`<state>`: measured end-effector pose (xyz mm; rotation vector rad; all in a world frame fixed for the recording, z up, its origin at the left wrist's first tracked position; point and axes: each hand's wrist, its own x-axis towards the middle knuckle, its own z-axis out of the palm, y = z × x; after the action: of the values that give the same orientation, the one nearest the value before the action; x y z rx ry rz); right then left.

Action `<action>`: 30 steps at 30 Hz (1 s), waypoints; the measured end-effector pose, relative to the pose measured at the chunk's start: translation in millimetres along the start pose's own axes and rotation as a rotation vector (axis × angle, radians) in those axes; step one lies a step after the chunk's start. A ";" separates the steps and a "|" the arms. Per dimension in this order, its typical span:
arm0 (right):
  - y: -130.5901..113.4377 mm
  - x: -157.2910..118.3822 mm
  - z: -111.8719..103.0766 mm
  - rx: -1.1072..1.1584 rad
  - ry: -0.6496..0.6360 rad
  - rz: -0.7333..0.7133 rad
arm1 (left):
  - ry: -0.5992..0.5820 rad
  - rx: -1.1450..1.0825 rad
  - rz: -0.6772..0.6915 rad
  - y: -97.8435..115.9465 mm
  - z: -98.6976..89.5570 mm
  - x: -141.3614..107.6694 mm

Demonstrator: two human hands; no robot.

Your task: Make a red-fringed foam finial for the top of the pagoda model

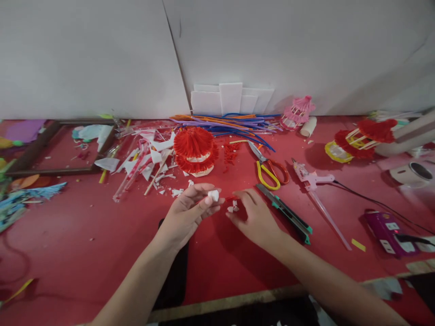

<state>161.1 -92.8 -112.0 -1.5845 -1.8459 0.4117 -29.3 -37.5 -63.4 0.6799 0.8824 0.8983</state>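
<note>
My left hand [190, 213] pinches a small white foam piece [213, 195] between thumb and fingertips above the red table. Close beside it, my right hand [256, 215] has its thumb and fingers apart, curved around a few white scraps [233, 207] on the tabletop. Whether its fingertips touch them I cannot tell. Just beyond my hands stands a small model with red fringed paper tiers [195, 144] over a pale base. To the right of my right hand lies a box cutter [285, 213] with green ends.
Scissors [268, 167], a pink glue gun [314, 183] and a purple power strip [387, 233] lie rightward. White scraps and straws [136, 163] spread left, near a dark frame [61, 171]. Pipe cleaners [227, 124], foam sheets [231, 97] and other paper models [297, 112] line the back.
</note>
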 end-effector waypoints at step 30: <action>54.6 -55.5 -74.9 -0.661 -0.109 0.221 | -0.234 1.341 0.551 -49.7 0.9 -3.8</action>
<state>254.0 -147.7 -106.6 -2.2523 -2.0151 -0.0383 -11.5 -64.1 -101.6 2.2166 1.0388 0.5673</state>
